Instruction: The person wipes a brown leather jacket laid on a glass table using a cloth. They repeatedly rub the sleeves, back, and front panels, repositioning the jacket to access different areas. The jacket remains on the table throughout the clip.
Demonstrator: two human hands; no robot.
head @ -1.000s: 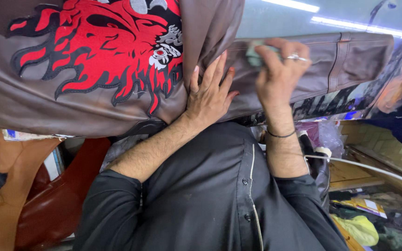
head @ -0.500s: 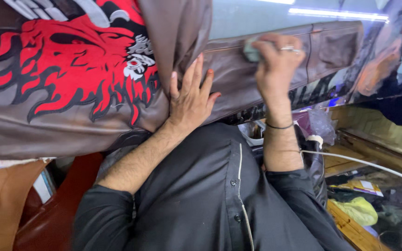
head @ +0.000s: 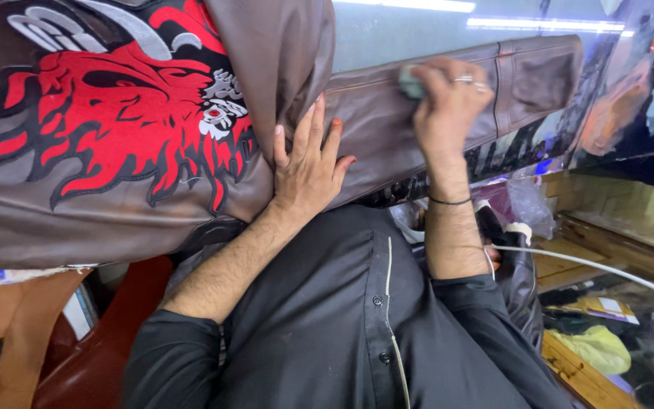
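Observation:
A brown leather jacket (head: pixel 115 204) with a large red and black embroidered design lies spread in front of me. Its sleeve (head: pixel 539 83) stretches off to the right across a glass top. My left hand (head: pixel 308 163) lies flat with fingers spread where the sleeve meets the body of the jacket. My right hand (head: pixel 452 98), wearing rings, is closed on a small grey-green pad (head: pixel 410 79) and presses it on the sleeve.
A glass surface (head: pixel 403 34) reflects ceiling lights above the sleeve. A white cable (head: pixel 592 265) runs across at the right over wooden shelving (head: pixel 615 242). A yellow-green cloth (head: pixel 599 348) lies lower right. A red surface (head: pixel 107 356) and tan material (head: pixel 17 326) show lower left.
The view has shifted, so the jacket design sits further left. My right hand with the pad has stayed on the sleeve; my left hand has kept pressing flat at the seam.

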